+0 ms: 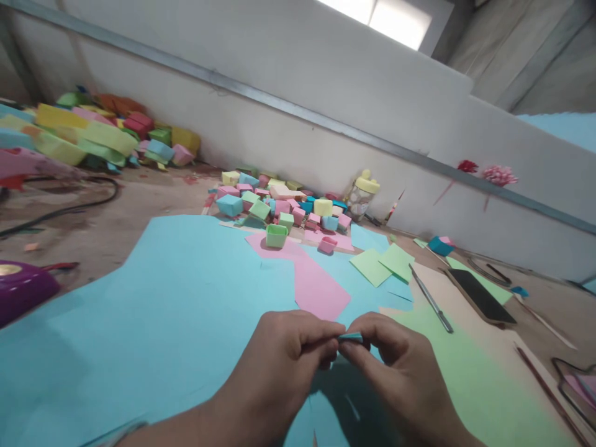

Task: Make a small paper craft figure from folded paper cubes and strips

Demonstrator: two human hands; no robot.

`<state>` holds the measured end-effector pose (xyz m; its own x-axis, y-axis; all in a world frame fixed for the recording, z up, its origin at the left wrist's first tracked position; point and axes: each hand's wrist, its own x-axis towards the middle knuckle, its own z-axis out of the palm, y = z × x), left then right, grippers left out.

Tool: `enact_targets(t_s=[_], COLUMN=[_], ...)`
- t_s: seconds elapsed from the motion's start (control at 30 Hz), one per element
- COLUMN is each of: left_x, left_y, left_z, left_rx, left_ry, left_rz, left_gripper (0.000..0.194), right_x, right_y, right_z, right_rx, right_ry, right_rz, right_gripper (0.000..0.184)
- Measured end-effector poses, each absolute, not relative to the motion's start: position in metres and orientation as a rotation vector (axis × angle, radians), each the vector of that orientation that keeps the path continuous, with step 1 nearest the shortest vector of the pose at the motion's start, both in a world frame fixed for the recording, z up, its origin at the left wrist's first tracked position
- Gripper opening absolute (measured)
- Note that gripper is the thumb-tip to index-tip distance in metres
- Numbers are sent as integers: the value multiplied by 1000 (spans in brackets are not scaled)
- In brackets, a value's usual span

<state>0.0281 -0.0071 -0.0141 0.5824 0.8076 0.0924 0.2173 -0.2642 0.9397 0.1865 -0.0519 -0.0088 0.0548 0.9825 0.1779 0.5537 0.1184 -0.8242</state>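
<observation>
Between my fingertips is a small folded piece of blue paper (351, 337), mostly hidden by the fingers. My left hand (293, 347) pinches its left end with thumb and forefinger. From the other side, my right hand (395, 360) grips it the same way, so both hands are closed and nearly touching. They are held above a large sheet of light blue paper (186, 298). Just beyond the hands lies a pink paper piece (321, 285). A green open paper box (276, 236) and a small pink paper box (327, 244) stand farther back.
Many small coloured paper boxes (284, 205) are heaped by the wall, beside a yellow-lidded jar (362, 194). To the right lie green paper squares (384, 264), a craft knife (431, 298), a phone (480, 297) and a pencil (549, 391). A purple object (25, 292) sits at left.
</observation>
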Motion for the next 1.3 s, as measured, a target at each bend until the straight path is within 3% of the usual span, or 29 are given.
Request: enact_targets(t_s=[0.2, 0.43, 0.6, 0.7, 0.8, 0.93, 1.03, 1.2, 1.3], left_x=[27, 29, 30, 30, 30, 27, 26, 27, 28], left_y=[-6, -7, -6, -5, -4, -3, -2, -2, 0], left_z=[-13, -9, -5, -3, -4, -8, -5, 0, -4], left_rx=[1816, 1730, 1602, 1620, 1629, 1665, 1719, 1391, 1257], left_ry=[845, 867, 904, 914, 909, 898, 877, 813, 673], left_rz=[858, 778, 740, 752, 796, 803, 770, 632, 602], left_gripper=[25, 46, 16, 15, 17, 15, 11, 6, 12], right_x=[180, 190, 187, 187, 188, 189, 188, 189, 190], right_y=[-49, -47, -44, -43, -45, -50, -53, -54, -52], right_z=[-10, -4, -13, -16, -11, -1, 1, -1, -4], right_rx=[-1379, -1457, -1306, -1221, -1340, -1456, -1489, -1456, -1327], right_ry=[-1323, -1339, -984, -896, -1116, -1554, -1703, -1488, -1201], right_rz=[1116, 1078, 1357, 1503, 1369, 897, 730, 1026, 1272], right_gripper=[9, 5, 16, 20, 15, 6, 9, 18, 24])
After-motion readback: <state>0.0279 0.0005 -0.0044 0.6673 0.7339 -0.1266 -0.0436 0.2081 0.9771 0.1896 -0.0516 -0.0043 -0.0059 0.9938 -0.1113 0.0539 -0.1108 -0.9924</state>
